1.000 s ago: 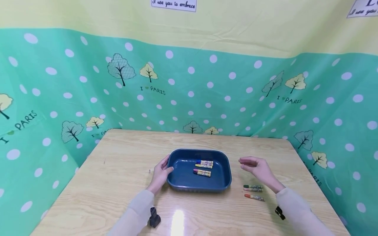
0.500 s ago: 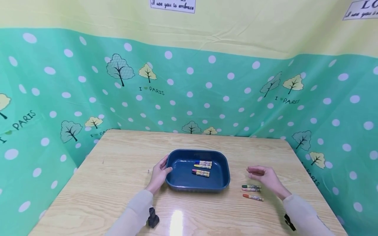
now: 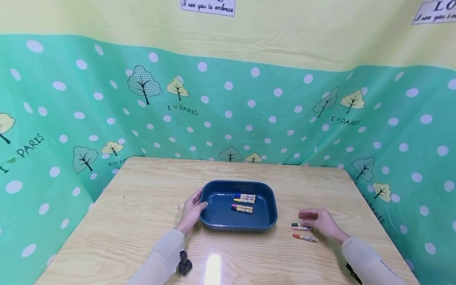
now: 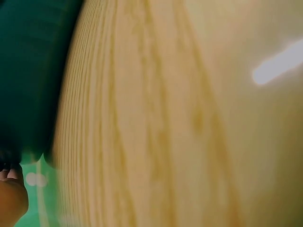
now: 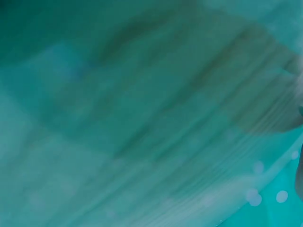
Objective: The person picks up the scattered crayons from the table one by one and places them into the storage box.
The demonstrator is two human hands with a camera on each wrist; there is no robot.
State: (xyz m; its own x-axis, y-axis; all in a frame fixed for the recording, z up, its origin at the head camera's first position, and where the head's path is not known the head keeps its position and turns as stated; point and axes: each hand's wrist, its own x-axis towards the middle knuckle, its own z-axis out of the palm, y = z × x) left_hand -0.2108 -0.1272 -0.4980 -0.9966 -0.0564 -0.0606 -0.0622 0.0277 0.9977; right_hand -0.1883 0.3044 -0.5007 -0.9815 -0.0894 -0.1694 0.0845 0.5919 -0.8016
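My left hand (image 3: 191,210) grips the left rim of a dark blue rectangular tray (image 3: 263,223), its thumb over the edge. In the left wrist view, the fingers (image 4: 13,201) meet the tray's dark side wall (image 4: 33,80). Several oil pastels lie inside the tray, including a yellow one (image 3: 244,201) and a pair (image 3: 244,209) with pink and dark tips. On the right, my right hand (image 3: 322,222) is low over a green oil pastel (image 3: 295,224), fingers loosely bent and partly covering it. A pink pastel (image 3: 302,228) and an orange one (image 3: 305,238) lie just below.
A light wooden table (image 3: 149,178) carries everything. Behind it and along both sides hangs a green and yellow curtain (image 3: 228,99) with dots and trees. The right wrist view is mostly a blurred greenish haze.
My right hand has moved from beside the tray rightward and down to the green pastel. My left hand stays at the tray's rim.
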